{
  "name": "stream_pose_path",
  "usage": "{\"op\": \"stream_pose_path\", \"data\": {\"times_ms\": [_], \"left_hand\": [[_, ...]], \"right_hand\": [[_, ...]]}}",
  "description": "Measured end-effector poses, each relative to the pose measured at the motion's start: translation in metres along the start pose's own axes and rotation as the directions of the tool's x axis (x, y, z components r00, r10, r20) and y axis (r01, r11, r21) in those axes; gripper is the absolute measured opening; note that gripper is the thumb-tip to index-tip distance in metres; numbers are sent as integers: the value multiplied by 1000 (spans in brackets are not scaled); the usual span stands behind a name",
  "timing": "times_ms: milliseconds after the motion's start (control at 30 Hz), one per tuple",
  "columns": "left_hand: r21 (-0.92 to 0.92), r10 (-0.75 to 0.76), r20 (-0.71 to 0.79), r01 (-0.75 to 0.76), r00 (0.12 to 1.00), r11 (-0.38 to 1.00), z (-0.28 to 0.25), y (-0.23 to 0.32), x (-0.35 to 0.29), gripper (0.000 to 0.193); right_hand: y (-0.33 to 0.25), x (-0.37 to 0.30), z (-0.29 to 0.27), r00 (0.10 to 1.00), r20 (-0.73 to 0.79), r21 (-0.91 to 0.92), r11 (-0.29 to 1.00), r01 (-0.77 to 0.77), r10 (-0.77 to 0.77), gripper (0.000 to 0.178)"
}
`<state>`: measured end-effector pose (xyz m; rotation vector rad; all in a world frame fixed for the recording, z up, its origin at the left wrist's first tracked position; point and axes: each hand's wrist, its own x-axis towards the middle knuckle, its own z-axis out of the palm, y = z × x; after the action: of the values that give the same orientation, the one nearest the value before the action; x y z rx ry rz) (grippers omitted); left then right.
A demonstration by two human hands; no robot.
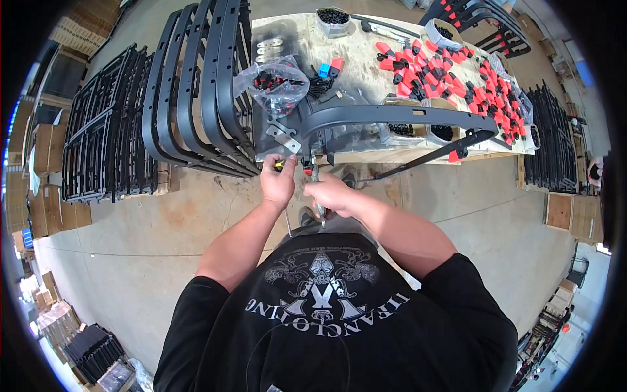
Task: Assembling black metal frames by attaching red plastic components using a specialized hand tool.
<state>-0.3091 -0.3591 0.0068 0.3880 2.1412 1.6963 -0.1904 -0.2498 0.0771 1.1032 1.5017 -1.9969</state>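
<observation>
The left hand (278, 188) pinches a yellow-and-black handle (279, 166) between thumb and fingertips, and the right hand (332, 195) is curled around a slim metallic tool (315, 175), its fingertips partly hidden from me. Just ahead of both, at the near edge of the wooden workbench (290, 25), 1 bent end of the dark grey tubular frame (405, 115) lies between the 2 hands' lines, its long axis running off rightward; neither hand looks clearly nearer.

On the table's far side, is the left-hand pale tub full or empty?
Full, or nearly so: small black pieces sit heaped close to the tub's rim.
</observation>
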Motion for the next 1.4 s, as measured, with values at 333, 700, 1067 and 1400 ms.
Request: {"op": "stream_pose_path", "data": {"times_ms": [333, 700, 1067, 1400], "left_hand": [[-21, -68, 13, 69, 998, 997, 1, -4, 4, 19], [63, -64, 14, 63, 998, 996, 4, 9, 2, 18], [27, -210, 79, 209, 974, 978, 5, 17, 2, 18], [447, -251, 91, 186, 964, 875, -9, 3, -53, 60]], "right_hand": [[-8, -9, 0, 1000, -16, -131, 991, -22, 20, 32], [4, 8, -2, 995, -99, -260, 965, -16, -10, 41], [49, 36, -3, 909, -154, -519, 814, 259, -387, 72], [85, 32, 9, 917, -214, -452, 867, 212, -336, 90]]}}
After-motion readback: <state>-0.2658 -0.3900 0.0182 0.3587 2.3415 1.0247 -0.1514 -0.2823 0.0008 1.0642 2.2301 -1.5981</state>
